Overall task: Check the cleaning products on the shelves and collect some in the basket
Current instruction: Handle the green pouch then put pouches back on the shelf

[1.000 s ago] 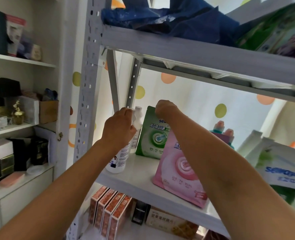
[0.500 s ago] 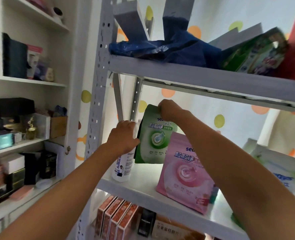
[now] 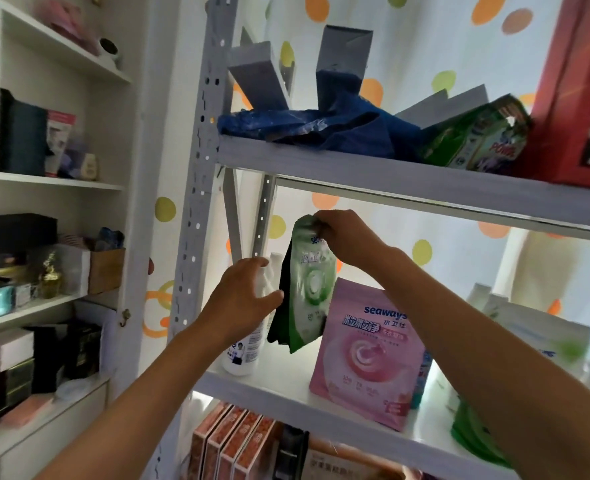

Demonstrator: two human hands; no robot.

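Note:
A green detergent pouch hangs above the white middle shelf, pinched at its top edge by my right hand. It is turned sideways, clear of the shelf board. My left hand is just left of it with fingers spread, in front of a white bottle that stands on the shelf; the thumb reaches toward the pouch's dark side. A pink detergent pouch stands upright to the right. No basket is in view.
The upper shelf carries a blue plastic bag, a green packet and a red box. White and green pouches sit at the right. Orange boxes stand below. A white cabinet with boxes is on the left.
My right hand has lifted the green pouch off the shelf and turned it sideways. My left hand has let go of the white bottle and opened. The view has tilted upward.

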